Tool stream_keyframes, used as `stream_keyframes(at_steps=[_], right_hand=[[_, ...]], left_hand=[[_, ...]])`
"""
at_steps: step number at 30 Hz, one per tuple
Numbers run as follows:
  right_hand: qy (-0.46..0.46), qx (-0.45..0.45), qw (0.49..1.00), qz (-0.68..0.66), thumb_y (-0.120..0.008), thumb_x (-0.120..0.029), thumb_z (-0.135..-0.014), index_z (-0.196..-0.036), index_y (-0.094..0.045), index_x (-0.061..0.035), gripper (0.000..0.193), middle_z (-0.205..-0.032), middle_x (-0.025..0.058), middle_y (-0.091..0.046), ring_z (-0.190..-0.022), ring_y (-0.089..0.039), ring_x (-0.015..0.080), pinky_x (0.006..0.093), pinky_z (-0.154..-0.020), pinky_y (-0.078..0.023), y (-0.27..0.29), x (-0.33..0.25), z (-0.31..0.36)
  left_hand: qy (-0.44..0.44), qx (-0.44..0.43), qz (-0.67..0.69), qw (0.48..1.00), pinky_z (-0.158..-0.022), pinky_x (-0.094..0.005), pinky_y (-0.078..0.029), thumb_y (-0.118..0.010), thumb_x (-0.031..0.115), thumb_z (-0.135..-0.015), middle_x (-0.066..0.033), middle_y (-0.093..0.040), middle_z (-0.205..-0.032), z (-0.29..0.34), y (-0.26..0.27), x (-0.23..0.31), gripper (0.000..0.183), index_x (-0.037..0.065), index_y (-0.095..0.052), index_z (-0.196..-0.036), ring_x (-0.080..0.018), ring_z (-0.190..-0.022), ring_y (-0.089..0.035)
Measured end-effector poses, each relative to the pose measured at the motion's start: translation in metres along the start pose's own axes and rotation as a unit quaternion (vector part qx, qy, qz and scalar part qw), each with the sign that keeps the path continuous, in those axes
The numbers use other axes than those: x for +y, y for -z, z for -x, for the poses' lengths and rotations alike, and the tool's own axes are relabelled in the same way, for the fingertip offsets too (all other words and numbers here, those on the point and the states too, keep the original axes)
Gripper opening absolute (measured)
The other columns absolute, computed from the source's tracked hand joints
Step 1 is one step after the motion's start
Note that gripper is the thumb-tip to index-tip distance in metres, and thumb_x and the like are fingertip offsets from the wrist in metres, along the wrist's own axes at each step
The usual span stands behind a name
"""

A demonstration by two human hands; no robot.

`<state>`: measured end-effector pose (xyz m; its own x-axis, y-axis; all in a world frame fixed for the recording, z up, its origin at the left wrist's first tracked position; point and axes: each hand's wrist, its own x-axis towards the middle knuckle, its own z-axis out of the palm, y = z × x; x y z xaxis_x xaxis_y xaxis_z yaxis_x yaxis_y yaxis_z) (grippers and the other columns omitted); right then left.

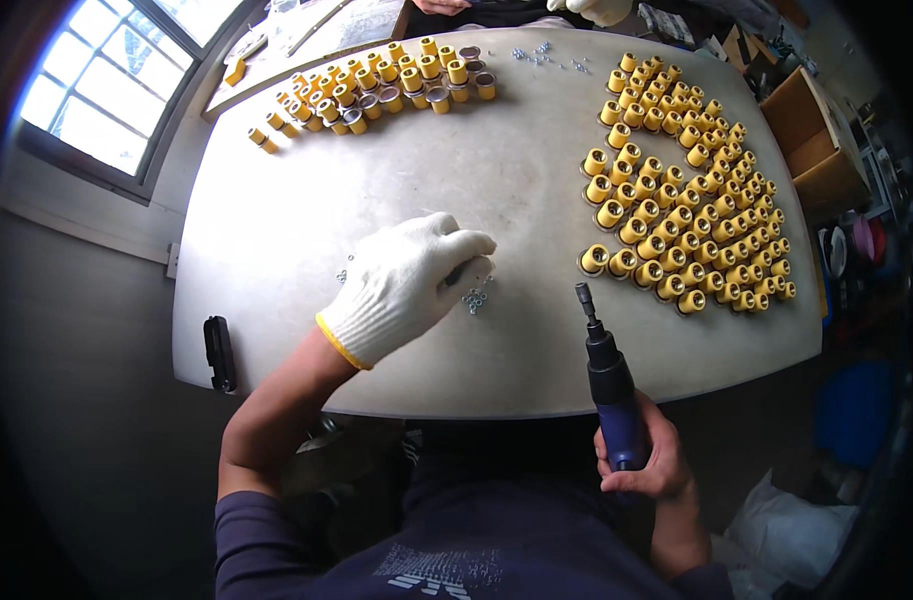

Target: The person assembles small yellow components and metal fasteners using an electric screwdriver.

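My left hand (407, 275), in a white knitted glove with a yellow cuff, is over the middle of the table. Its fingers are curled in toward the thumb; what they hold, if anything, is hidden. Small shiny metal nuts (475, 300) lie by the fingertips, and more (343, 275) show beside the back of the glove. At the table's front edge my bare right hand (657, 452) grips a blue and black power screwdriver (612, 385). Its socket bit points away from me, near the closest yellow cylindrical parts (677, 215), which stand in rows with their openings up.
More yellow parts with metal caps (377, 85) are grouped at the far left. Loose hardware (547, 52) lies along the far edge, near another person's gloved hand (602, 10). A black object (219, 353) rests at the left edge. A cardboard box (817, 140) stands right of the table.
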<state>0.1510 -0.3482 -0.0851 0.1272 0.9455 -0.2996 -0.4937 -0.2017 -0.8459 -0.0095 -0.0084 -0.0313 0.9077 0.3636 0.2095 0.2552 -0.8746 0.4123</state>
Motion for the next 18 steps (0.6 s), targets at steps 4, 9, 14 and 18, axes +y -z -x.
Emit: stream_keyframes(at_steps=[4,9,14,18], right_hand=[[0.008,-0.004,1.000,0.024,-0.096,-0.005,-0.073,-0.164,-0.024,-0.0015,0.116,-0.099,0.0090,-0.062,-0.079,-0.063,0.0134,0.0307,-0.073,-0.057,0.002,0.003,0.000],[0.012,0.001,1.000,0.018,-0.096,-0.006,-0.073,-0.164,-0.025,-0.0011,0.116,-0.100,0.0090,-0.063,-0.081,-0.063,0.0131,0.0303,-0.073,-0.057,0.001,0.005,0.000],[0.015,-0.011,0.999,0.029,-0.095,-0.005,-0.074,-0.165,-0.024,-0.0025,0.116,-0.101,0.0093,-0.062,-0.082,-0.063,0.0134,0.0304,-0.074,-0.057,0.003,0.006,0.001],[0.023,-0.020,0.998,-0.049,-0.093,-0.002,-0.075,-0.166,-0.022,-0.0055,0.116,-0.101,0.0092,-0.061,-0.083,-0.063,0.0142,0.0319,-0.075,-0.057,-0.006,0.010,0.001]], left_hand=[[0.024,-0.040,-0.078,0.996,-0.071,-0.0414,-0.055,-0.080,0.021,-0.089,-0.0083,-0.066,-0.089,0.003,-0.014,0.025,0.023,0.012,-0.074,-0.109,-0.0297,-0.085,-0.069],[0.020,-0.054,-0.162,0.985,-0.069,-0.0421,-0.055,-0.075,0.020,-0.088,-0.0065,-0.065,-0.091,0.009,-0.028,0.028,0.016,0.013,-0.071,-0.102,-0.0273,-0.087,-0.068],[0.017,-0.046,-0.246,0.968,-0.065,-0.0421,-0.056,-0.072,0.015,-0.082,-0.0059,-0.063,-0.088,0.015,-0.036,0.034,0.011,0.013,-0.067,-0.091,-0.0280,-0.082,-0.068],[-0.014,-0.025,-0.302,0.953,-0.064,-0.0420,-0.056,-0.070,0.014,-0.083,-0.0067,-0.063,-0.088,0.012,-0.042,0.037,0.008,0.011,-0.066,-0.089,-0.0283,-0.082,-0.068]])
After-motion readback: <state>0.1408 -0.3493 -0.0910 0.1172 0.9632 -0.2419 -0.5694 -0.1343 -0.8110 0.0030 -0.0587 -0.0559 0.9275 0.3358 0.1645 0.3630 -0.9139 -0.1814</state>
